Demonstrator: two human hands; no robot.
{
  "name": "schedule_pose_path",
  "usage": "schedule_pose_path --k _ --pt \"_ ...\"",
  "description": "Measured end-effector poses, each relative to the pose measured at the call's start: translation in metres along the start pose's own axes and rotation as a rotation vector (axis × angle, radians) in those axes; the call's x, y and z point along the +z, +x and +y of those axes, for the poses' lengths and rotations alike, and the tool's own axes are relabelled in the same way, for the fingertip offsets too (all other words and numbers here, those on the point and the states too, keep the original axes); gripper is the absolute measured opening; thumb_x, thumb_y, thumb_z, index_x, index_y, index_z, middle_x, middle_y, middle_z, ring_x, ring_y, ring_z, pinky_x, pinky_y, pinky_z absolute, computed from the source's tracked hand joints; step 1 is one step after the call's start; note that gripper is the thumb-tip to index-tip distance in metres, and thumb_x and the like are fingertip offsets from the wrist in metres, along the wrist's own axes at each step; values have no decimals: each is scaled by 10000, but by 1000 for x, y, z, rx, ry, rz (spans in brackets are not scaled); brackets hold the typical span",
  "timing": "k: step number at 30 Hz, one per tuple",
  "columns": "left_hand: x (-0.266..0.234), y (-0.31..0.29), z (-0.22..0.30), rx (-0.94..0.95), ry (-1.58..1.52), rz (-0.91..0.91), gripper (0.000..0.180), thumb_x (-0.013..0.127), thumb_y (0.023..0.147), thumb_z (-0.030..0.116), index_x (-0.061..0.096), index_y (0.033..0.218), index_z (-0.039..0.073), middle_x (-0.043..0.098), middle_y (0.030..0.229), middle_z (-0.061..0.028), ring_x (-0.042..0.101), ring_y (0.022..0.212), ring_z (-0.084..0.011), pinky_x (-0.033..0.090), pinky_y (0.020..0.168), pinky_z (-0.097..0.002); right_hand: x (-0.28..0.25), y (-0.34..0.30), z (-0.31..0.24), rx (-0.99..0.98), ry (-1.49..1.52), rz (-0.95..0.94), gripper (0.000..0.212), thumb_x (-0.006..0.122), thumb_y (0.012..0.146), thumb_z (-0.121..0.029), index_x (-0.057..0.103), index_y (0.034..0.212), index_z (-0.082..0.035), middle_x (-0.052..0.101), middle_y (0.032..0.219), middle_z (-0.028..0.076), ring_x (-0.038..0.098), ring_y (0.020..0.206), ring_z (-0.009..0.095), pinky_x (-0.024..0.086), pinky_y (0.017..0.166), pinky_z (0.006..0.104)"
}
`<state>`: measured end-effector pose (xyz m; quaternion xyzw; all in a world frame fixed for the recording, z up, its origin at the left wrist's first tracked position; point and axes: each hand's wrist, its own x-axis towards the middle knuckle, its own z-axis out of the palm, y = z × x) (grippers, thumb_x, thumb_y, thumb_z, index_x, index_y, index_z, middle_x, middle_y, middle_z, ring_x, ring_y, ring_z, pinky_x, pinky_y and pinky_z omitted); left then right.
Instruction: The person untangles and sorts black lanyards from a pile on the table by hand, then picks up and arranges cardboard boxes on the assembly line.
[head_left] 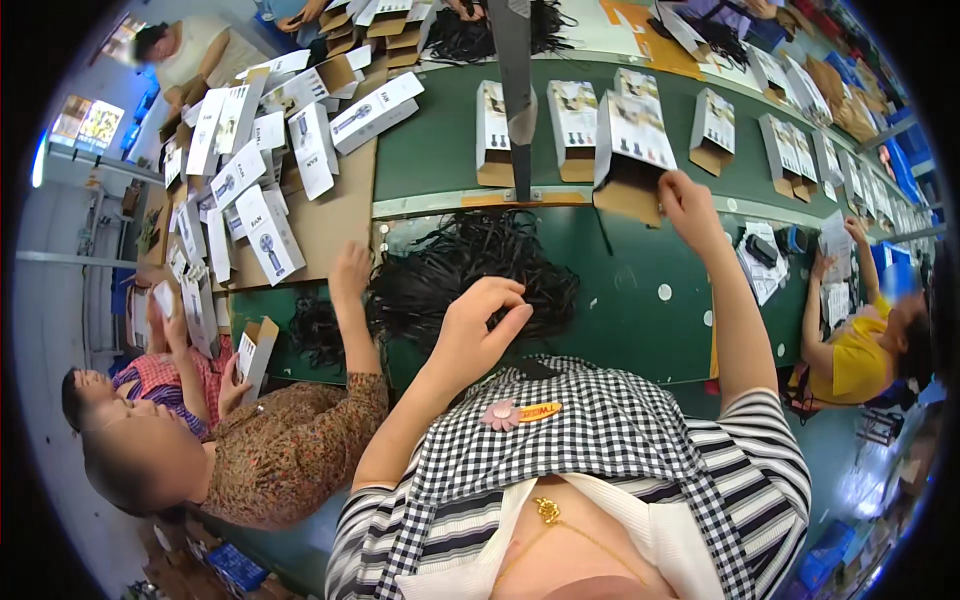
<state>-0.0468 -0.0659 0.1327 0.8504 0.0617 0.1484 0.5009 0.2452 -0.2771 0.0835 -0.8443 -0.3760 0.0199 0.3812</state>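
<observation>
My right hand is closed on the open brown end of a white printed carton, its fingers at the flap. The carton is tilted and slightly blurred, above the near edge of the green belt. My left hand hovers over a heap of black straps, its fingers loosely curled and thumb apart from them. Nothing shows in it. On the belt beside the held carton stand similar cartons with brown open ends, and another carton lies to the right.
A metal post rises at the belt's edge. Fan cartons are piled on cardboard at the left. A co-worker in a patterned top reaches in beside me; a person in yellow handles paper at the right. Leaflets lie on the table.
</observation>
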Motion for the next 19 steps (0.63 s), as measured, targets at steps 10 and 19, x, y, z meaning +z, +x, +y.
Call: schedule_pose_path --k 10,19 --pt "-3 -21 -37 -246 -42 116 128 611 817 98 600 834 -28 628 909 -118 608 812 -229 467 694 -292 153 214 11 -337 -117 198 204 492 834 -163 586 948 -23 614 852 229 581 811 413 466 699 464" --pt "-9 -11 -63 -329 -6 152 133 606 826 108 603 855 -22 615 881 -105 600 769 -211 468 680 -291 247 244 6 -311 -286 -281 541 637 772 -355 522 1237 -102 590 1072 242 578 1009 349 410 926 408"
